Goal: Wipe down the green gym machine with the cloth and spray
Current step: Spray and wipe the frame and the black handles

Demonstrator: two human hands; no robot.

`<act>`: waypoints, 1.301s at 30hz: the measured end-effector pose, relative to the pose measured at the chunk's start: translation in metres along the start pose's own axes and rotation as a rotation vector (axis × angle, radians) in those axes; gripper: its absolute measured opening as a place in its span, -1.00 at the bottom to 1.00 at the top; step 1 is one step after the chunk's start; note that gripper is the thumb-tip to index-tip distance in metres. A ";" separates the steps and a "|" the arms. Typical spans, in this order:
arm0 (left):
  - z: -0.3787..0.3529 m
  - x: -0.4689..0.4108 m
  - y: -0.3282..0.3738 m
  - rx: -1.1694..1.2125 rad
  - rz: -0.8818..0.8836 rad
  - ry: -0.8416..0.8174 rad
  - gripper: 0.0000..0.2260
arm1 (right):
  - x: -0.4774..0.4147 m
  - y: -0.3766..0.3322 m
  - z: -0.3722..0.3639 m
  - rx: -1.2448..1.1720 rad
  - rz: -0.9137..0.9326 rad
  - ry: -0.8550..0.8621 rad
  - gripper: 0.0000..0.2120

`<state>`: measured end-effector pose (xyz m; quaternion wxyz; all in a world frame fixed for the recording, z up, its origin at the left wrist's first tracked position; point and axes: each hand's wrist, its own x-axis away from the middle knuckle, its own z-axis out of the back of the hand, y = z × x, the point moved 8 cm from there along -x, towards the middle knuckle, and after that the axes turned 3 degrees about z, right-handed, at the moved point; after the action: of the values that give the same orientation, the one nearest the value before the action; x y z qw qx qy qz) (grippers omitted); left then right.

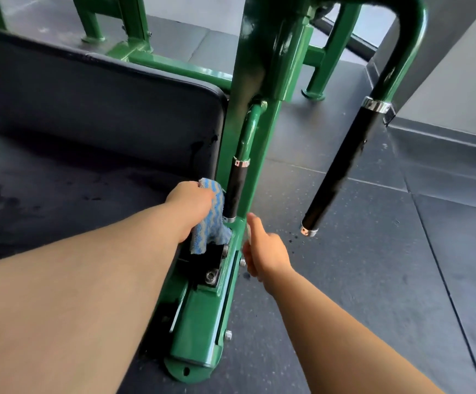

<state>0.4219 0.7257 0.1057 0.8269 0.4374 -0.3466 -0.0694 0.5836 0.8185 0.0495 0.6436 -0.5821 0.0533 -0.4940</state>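
Note:
The green gym machine (202, 317) fills the middle of the view, its upright post rising from a bolted base beam. My left hand (191, 200) grips a blue and grey striped cloth (209, 220) and presses it against the post, beside a short black handle grip (235, 191). My right hand (265, 251) is just right of the post with the thumb pointing up. Its fingers curl round a pale object, apparently the spray bottle (247, 237), which is mostly hidden behind the hand.
A black padded seat (94, 109) lies left of the post, with wet marks on the pad below it. A long black handle (342, 163) hangs at the right on a curved green bar. Dark rubber floor tiles (373, 280) show spray drops. A grey wall (458, 81) stands at the far right.

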 end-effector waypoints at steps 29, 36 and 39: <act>-0.011 0.039 0.082 0.250 -0.222 -0.286 -0.74 | 0.043 -0.074 0.026 -0.382 0.328 0.016 -0.67; 0.019 0.020 0.160 0.380 -0.525 0.122 -0.87 | 0.013 -0.189 0.085 -0.220 0.481 0.503 -0.84; 0.021 0.005 0.155 0.526 -0.408 0.253 -0.82 | -0.023 -0.211 0.069 0.065 0.306 0.344 -0.82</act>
<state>0.3833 0.8040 0.2357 0.6914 0.7007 -0.1530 -0.0869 0.4952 0.9178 0.2283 0.7107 -0.4535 0.2342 -0.4841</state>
